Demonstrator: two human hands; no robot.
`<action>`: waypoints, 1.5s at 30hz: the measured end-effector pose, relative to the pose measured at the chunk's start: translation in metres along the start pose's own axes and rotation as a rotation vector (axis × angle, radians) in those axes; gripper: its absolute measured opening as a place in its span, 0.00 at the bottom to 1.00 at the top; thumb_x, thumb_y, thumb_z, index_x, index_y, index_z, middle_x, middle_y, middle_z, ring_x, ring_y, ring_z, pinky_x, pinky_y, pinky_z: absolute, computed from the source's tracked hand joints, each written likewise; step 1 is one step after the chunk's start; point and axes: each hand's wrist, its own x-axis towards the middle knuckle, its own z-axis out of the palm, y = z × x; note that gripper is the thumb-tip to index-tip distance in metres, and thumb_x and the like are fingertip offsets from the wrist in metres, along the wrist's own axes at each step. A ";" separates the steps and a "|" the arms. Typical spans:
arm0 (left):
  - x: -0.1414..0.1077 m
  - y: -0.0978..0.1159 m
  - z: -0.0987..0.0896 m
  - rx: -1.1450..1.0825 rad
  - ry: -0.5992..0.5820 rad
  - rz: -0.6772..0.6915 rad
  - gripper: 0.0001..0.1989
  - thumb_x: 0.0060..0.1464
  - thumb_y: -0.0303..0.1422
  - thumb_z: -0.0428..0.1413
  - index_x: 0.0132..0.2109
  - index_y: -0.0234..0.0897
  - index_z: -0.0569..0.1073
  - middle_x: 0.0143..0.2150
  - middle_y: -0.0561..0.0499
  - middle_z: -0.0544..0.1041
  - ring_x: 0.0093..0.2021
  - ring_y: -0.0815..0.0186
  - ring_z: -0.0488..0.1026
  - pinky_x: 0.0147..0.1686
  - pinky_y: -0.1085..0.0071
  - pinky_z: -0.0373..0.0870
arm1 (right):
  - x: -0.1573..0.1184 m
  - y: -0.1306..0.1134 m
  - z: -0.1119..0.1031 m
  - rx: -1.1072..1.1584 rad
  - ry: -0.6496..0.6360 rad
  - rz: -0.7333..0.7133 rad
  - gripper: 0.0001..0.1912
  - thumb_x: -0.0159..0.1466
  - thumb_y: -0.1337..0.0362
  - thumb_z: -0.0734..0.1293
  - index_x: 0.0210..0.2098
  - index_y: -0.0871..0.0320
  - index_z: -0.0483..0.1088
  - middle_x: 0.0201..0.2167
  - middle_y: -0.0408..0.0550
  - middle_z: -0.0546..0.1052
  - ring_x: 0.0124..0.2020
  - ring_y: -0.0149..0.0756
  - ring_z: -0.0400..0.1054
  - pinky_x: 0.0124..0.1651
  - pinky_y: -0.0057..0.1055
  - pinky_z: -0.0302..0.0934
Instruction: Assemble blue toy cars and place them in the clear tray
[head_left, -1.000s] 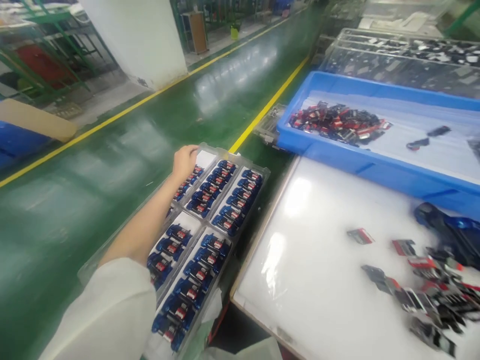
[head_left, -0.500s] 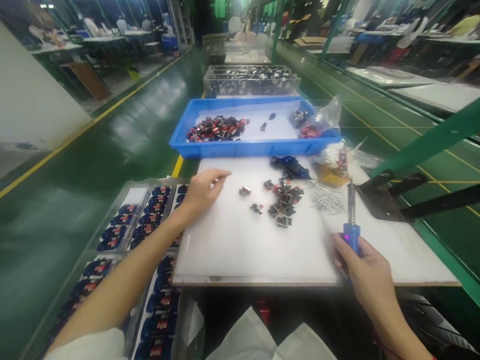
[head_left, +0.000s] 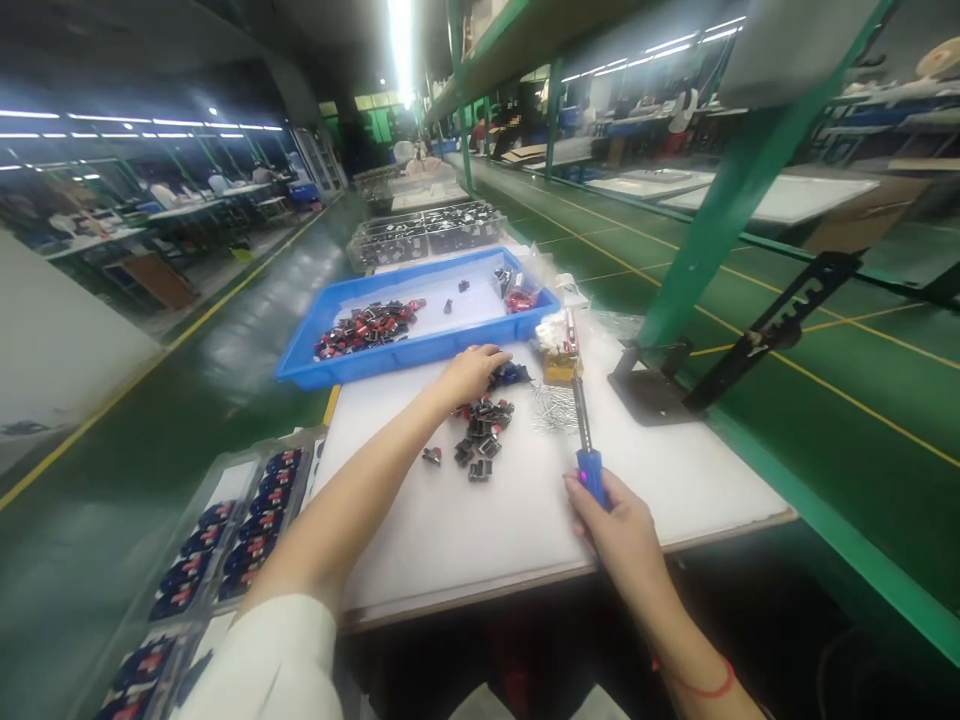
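Observation:
My left hand (head_left: pixel 472 375) reaches across the white work table (head_left: pixel 450 545), its fingertips beside a small heap of blue-and-black parts (head_left: pixel 511 375). No held item shows in it. Just below lies a pile of small black-and-red connectors (head_left: pixel 480 440), with a single connector (head_left: pixel 431 456) apart on the left. My right hand (head_left: pixel 619 525) grips a blue-handled soldering iron (head_left: pixel 591 475) with its thin metal shaft pointing up. Close to that shaft lies a bundle of thin metal pins (head_left: pixel 551 408).
A blue plastic crate (head_left: pixel 390 358) holding a heap of red-and-black parts borders the table's far edge. Clear trays of blue-and-red components (head_left: pixel 247 535) sit at lower left. A black stand (head_left: pixel 649 395) and a green steel upright (head_left: pixel 720 200) rise at right. Distant people work at benches.
The view has lifted and swung toward the long aisle. My left hand has moved farther across the table toward the blue-and-black parts. My right hand still grips the iron.

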 end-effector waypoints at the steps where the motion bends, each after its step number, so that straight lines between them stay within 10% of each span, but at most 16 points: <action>1: 0.005 0.004 -0.001 0.011 -0.034 -0.017 0.30 0.54 0.19 0.47 0.63 0.40 0.67 0.65 0.42 0.69 0.62 0.56 0.70 0.61 0.59 0.66 | 0.001 0.001 0.000 0.018 -0.005 0.001 0.25 0.54 0.43 0.70 0.36 0.60 0.73 0.19 0.40 0.68 0.15 0.29 0.59 0.17 0.25 0.50; 13: 0.030 0.020 -0.002 0.119 -0.309 -0.212 0.40 0.53 0.44 0.58 0.70 0.38 0.57 0.62 0.34 0.66 0.58 0.42 0.71 0.54 0.56 0.69 | -0.001 -0.001 -0.004 0.054 -0.031 -0.005 0.20 0.58 0.47 0.69 0.36 0.59 0.74 0.22 0.41 0.70 0.18 0.32 0.65 0.23 0.29 0.62; 33: 0.022 0.011 0.005 0.107 -0.147 -0.135 0.25 0.59 0.16 0.43 0.58 0.35 0.71 0.50 0.39 0.72 0.49 0.57 0.76 0.50 0.64 0.71 | -0.003 0.003 -0.002 0.017 -0.002 -0.019 0.22 0.56 0.45 0.69 0.36 0.58 0.74 0.21 0.40 0.69 0.18 0.33 0.65 0.23 0.28 0.61; 45: -0.063 -0.030 -0.028 0.053 -0.031 -0.257 0.30 0.57 0.16 0.40 0.64 0.40 0.65 0.55 0.43 0.71 0.51 0.61 0.73 0.54 0.67 0.69 | -0.007 -0.002 -0.003 -0.021 0.025 -0.023 0.24 0.55 0.44 0.70 0.36 0.59 0.74 0.20 0.41 0.70 0.19 0.34 0.65 0.25 0.30 0.63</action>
